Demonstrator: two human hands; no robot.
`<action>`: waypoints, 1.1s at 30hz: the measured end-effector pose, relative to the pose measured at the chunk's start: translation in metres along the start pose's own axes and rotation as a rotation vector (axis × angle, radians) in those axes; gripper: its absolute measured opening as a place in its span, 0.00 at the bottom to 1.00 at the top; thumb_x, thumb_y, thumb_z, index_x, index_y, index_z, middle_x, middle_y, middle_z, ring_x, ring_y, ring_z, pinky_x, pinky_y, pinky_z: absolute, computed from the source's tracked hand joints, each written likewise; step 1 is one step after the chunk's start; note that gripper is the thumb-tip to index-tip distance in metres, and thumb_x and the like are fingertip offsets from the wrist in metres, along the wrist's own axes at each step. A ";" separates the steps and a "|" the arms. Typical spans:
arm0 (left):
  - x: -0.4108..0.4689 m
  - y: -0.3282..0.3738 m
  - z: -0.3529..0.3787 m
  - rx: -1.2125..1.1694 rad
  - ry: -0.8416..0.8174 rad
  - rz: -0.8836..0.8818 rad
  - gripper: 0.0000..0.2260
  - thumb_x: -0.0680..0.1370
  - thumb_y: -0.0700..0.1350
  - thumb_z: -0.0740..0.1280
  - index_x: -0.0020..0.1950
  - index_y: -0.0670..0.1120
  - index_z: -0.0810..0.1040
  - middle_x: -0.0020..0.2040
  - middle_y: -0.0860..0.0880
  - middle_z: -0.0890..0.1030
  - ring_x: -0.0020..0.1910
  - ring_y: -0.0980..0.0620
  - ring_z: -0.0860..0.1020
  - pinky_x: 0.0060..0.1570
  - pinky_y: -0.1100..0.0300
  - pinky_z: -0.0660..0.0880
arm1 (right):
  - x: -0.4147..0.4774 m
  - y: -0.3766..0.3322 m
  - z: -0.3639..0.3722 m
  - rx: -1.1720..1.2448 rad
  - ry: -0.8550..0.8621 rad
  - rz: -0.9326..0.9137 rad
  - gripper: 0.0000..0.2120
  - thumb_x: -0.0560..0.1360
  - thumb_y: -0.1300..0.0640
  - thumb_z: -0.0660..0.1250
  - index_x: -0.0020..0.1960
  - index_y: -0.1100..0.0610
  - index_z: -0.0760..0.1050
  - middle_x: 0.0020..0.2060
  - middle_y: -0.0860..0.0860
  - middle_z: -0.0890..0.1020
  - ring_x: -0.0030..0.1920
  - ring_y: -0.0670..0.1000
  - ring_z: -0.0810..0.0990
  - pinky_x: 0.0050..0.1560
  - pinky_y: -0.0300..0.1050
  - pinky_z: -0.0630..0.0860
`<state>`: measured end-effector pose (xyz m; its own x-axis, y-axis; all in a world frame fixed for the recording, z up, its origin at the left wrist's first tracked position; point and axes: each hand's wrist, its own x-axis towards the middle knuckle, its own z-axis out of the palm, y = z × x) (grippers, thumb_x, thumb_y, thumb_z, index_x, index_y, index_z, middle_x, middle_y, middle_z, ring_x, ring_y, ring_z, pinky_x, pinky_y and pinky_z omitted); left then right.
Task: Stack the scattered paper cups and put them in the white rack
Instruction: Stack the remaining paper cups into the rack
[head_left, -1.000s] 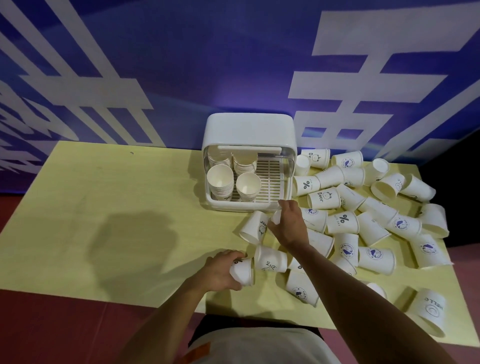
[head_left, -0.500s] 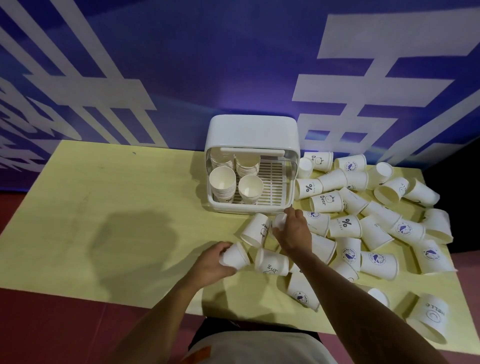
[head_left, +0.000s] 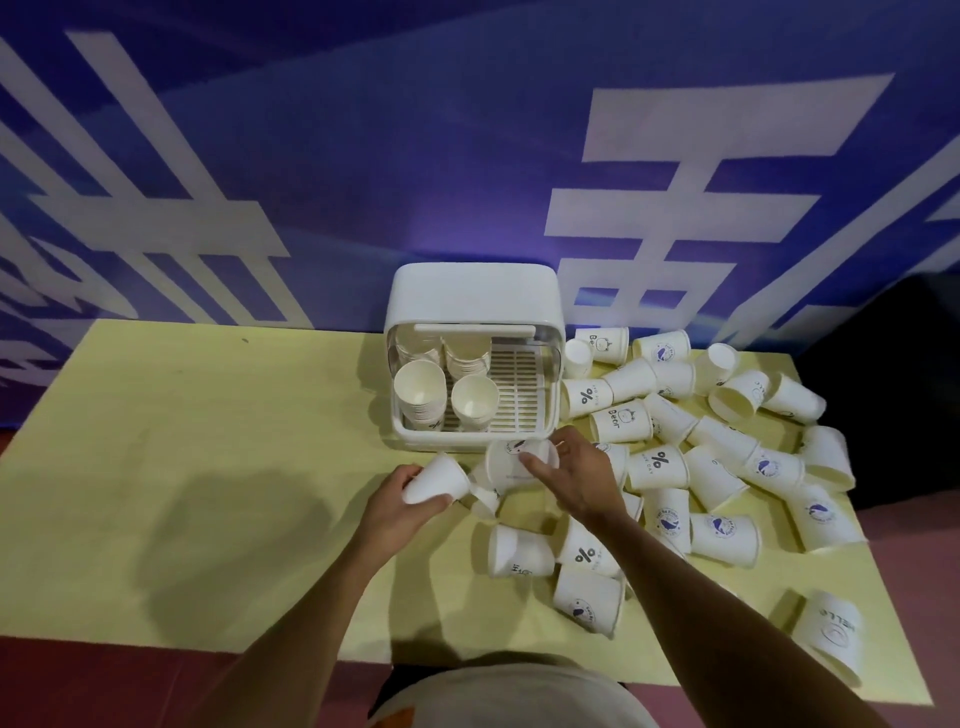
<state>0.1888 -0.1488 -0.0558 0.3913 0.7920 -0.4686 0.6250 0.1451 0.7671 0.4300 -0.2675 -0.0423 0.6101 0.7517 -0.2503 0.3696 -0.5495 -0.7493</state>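
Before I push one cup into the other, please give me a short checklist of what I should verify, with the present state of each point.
1. Left hand grips the left cup: ok.
2. Right hand grips the right cup: ok.
3. Both cups point the same way for nesting: cannot tell, blurred.
4. White rack open at the front: ok.
5. Bare slats free beside the stacks inside: ok.

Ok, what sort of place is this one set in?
Probably a staged demo or event booth: a blue backdrop with large white characters stands behind a yellow table bearing scattered paper cups and a white rack.
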 end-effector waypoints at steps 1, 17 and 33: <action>0.000 0.003 -0.002 -0.021 0.005 -0.007 0.20 0.70 0.53 0.77 0.58 0.54 0.76 0.52 0.56 0.80 0.49 0.55 0.79 0.41 0.60 0.76 | 0.000 -0.001 -0.001 0.050 -0.021 0.023 0.27 0.66 0.31 0.71 0.53 0.50 0.73 0.46 0.46 0.82 0.47 0.49 0.81 0.48 0.51 0.80; 0.005 0.042 -0.006 -0.190 -0.058 0.039 0.26 0.65 0.58 0.74 0.60 0.52 0.76 0.55 0.51 0.83 0.52 0.49 0.82 0.46 0.54 0.78 | 0.012 -0.026 -0.007 0.424 -0.088 0.136 0.20 0.69 0.48 0.78 0.54 0.49 0.72 0.48 0.47 0.82 0.47 0.47 0.83 0.43 0.42 0.78; 0.017 0.037 -0.016 -0.169 -0.036 0.039 0.23 0.67 0.56 0.76 0.60 0.55 0.75 0.55 0.53 0.82 0.52 0.53 0.82 0.47 0.54 0.80 | 0.040 -0.059 0.005 0.393 -0.033 -0.043 0.32 0.67 0.55 0.78 0.66 0.49 0.68 0.55 0.44 0.80 0.55 0.44 0.79 0.51 0.41 0.78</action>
<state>0.2082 -0.1207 -0.0285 0.4387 0.7779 -0.4500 0.4873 0.2148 0.8464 0.4290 -0.2030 -0.0116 0.5745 0.7859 -0.2287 0.0934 -0.3405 -0.9356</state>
